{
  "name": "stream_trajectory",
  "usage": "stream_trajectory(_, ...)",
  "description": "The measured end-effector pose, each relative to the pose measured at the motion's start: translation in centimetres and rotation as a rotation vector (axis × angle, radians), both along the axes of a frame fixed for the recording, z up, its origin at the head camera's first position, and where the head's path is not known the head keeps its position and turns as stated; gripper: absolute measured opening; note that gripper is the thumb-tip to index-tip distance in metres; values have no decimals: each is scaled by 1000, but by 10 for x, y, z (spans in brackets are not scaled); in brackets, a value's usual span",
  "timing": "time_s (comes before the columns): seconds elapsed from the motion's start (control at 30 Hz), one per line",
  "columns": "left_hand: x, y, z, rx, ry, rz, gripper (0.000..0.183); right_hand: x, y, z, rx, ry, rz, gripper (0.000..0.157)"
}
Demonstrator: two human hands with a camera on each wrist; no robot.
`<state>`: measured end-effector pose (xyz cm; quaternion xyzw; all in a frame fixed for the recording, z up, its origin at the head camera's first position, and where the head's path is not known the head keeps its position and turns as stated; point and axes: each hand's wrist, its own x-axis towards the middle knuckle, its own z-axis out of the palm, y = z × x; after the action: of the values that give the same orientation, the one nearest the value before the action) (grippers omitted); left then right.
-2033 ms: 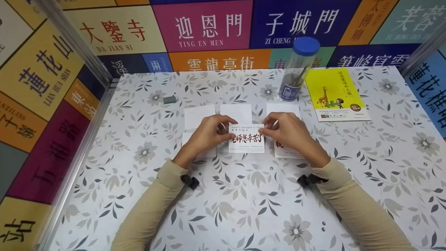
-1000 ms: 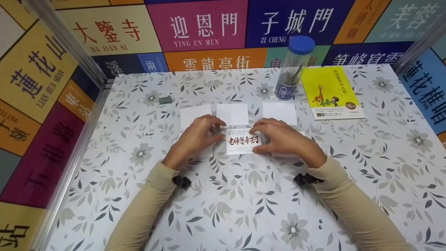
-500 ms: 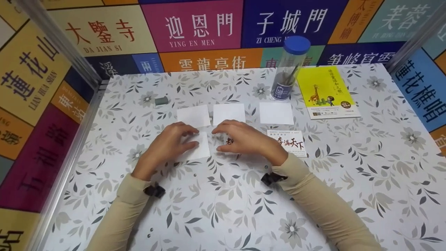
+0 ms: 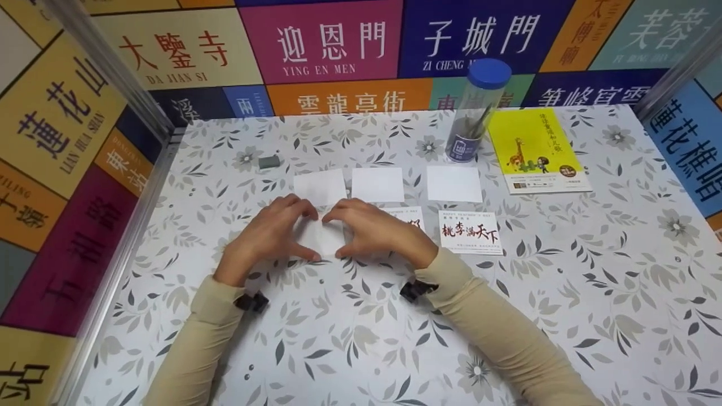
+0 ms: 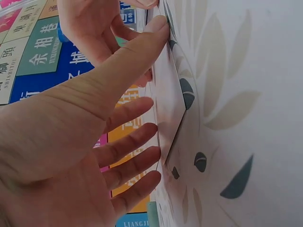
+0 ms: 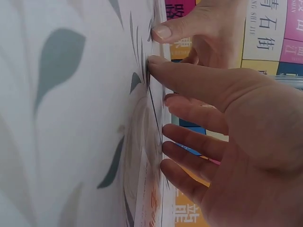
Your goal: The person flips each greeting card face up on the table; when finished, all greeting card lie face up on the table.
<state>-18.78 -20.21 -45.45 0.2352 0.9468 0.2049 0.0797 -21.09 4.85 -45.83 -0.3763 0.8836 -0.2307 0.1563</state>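
In the head view a white square card point(image 4: 330, 235) lies on the table, blank side up, partly covered by both hands. My left hand point(image 4: 271, 234) reaches over its left part, thumb at the near edge and fingers farther back. From the right my right hand point(image 4: 377, 228) touches it with thumb and fingertips. The left wrist view shows the left thumb along the card point(image 5: 169, 101), the other fingers fairly straight. In the right wrist view the right fingers also look nearly straight. Beside the right hand a printed card point(image 4: 413, 217) with red lettering is partly hidden.
Another printed card point(image 4: 471, 232) lies to the right. Behind are blank cards: left point(image 4: 319, 186), middle point(image 4: 378, 184) and right point(image 4: 454, 184). A grey cylinder point(image 4: 269, 162), a blue-capped clear tube point(image 4: 471, 124) and a yellow booklet point(image 4: 538, 149) sit farther back.
Both hands held the printed card two seconds ago; it now lies flat on the table. The hands have let go and moved left to the blank card.
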Motion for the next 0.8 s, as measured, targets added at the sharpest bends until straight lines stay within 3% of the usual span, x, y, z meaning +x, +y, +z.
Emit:
stream_trajectory(0.37,-3,-1,-3,8,-42,27,84,1,1,-1,3,-17,-6,68)
stream_trajectory(0.57,-6,-3,-5,21,-27,48,81,2,1,1,1,-15,1,65)
stream_trajectory(0.8,-13,-7,-4,236,-101,94,54,3,2,2,-65,86,-27,53)
